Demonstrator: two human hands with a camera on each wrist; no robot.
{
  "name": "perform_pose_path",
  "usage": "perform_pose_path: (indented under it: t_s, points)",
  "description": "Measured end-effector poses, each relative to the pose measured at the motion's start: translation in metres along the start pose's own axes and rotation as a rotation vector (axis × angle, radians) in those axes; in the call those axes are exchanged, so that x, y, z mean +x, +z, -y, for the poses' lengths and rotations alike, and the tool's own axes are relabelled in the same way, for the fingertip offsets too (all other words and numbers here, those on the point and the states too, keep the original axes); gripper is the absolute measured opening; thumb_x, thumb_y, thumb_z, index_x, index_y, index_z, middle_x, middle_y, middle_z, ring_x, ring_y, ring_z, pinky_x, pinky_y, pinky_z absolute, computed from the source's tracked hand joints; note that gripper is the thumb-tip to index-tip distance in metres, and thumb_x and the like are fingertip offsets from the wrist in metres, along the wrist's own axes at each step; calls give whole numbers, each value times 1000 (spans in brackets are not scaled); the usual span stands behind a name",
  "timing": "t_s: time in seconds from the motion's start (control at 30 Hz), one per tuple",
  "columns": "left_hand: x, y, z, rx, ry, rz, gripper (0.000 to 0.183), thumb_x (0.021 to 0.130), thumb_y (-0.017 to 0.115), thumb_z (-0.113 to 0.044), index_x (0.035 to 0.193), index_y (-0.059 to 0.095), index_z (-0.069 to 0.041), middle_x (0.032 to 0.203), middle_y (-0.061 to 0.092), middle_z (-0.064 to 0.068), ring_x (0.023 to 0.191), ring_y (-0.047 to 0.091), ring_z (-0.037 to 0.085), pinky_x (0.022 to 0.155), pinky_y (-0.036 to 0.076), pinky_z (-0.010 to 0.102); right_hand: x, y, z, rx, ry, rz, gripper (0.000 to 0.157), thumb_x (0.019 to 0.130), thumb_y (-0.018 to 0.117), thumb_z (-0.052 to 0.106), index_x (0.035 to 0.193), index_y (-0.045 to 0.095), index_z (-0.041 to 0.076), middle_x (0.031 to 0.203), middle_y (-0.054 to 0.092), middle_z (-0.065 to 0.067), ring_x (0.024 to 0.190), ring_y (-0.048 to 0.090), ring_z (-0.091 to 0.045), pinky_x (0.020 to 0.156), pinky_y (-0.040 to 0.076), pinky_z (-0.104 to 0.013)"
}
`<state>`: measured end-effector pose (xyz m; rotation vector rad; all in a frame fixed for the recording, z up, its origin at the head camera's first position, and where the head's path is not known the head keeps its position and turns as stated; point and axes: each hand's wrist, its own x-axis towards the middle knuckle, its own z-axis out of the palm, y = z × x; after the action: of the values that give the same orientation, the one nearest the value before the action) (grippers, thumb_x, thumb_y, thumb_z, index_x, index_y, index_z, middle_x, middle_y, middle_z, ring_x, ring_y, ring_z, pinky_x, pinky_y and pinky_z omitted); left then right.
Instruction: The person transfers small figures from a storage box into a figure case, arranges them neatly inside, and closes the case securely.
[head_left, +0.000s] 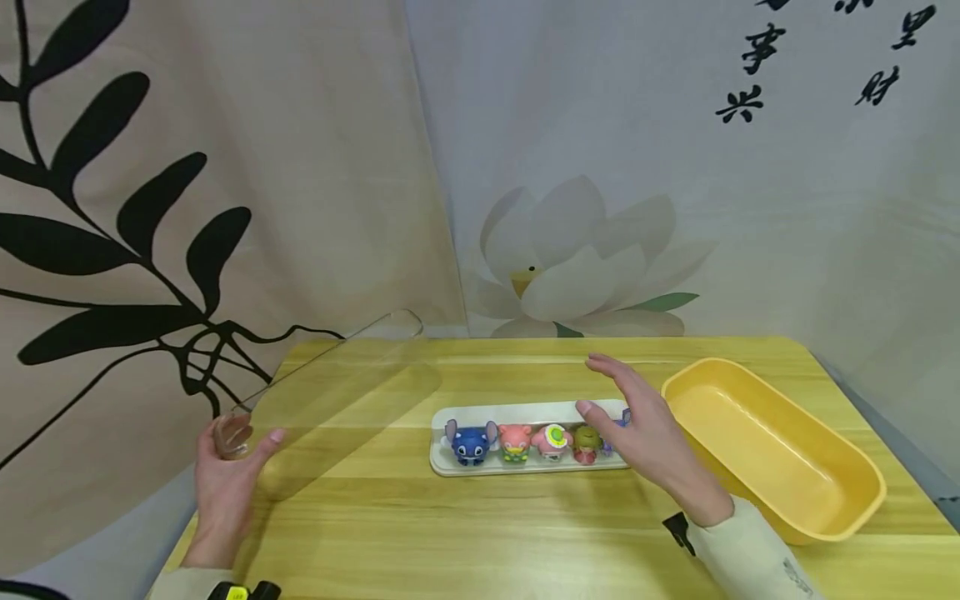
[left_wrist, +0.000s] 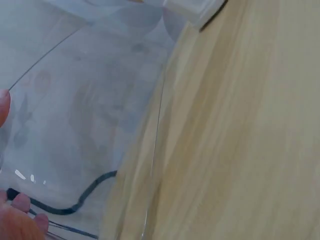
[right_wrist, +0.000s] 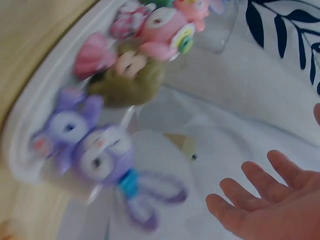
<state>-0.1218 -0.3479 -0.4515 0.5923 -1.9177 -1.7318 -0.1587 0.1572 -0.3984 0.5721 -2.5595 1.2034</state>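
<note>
My left hand (head_left: pixel 228 483) grips one end of a long clear plastic cover (head_left: pixel 337 404), which is tilted up over the table's left side; its far end rises toward the back. In the left wrist view the see-through cover (left_wrist: pixel 75 110) shows mostly as thin edges and glints. A white tray (head_left: pixel 495 472) lies mid-table, holding a row of small toy figures: a blue one (head_left: pixel 470 446), pink ones, an olive-haired one (head_left: pixel 587 442) and a purple rabbit (right_wrist: pixel 107 155). Over the tray's right end hovers my right hand (head_left: pixel 648 429), fingers spread and holding nothing, partly hiding the rabbit in the head view.
A yellow rectangular basin (head_left: pixel 780 442) stands to the right, close to my right forearm. Behind the wooden table (head_left: pixel 450 533) hangs a pale cloth (head_left: pixel 315 167) printed with dark leaves, a white flower and writing.
</note>
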Motion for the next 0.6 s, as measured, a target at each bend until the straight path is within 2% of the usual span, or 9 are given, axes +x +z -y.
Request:
perform_pose_path:
  t_s: [0.17, 0.27, 0.4, 0.6]
  points:
    - [-4, 4, -9, -126, 59, 30, 73, 81, 76, 2, 141, 39, -14, 133, 52, 2, 124, 43, 20, 99, 33, 17, 11, 11, 19, -6, -30, 33, 61, 92, 62, 47, 145, 43, 25, 148, 40, 8, 136, 38, -21, 106, 37, -53]
    - [-7, 9, -16, -216, 71, 71, 68, 83, 71, 7, 140, 40, -14, 135, 50, 6, 125, 43, 22, 96, 40, 18, 16, 14, 28, 1, -32, 45, 62, 91, 61, 51, 146, 41, 28, 149, 38, 11, 136, 37, -19, 106, 35, -54]
    - [-13, 16, -24, -349, 95, 128, 64, 86, 64, 14, 139, 41, -12, 137, 49, 10, 125, 45, 23, 84, 51, 17, 25, 19, 38, 13, -41, 58, 65, 91, 61, 52, 148, 37, 30, 151, 35, 11, 138, 34, -20, 107, 34, -57]
    - [-20, 27, -33, -548, 197, 241, 59, 87, 59, 17, 139, 39, -4, 137, 48, 13, 128, 45, 25, 90, 51, 22, 37, 23, 50, 23, -32, 74, 69, 90, 59, 56, 150, 33, 35, 154, 30, 12, 140, 32, -22, 107, 32, -61]
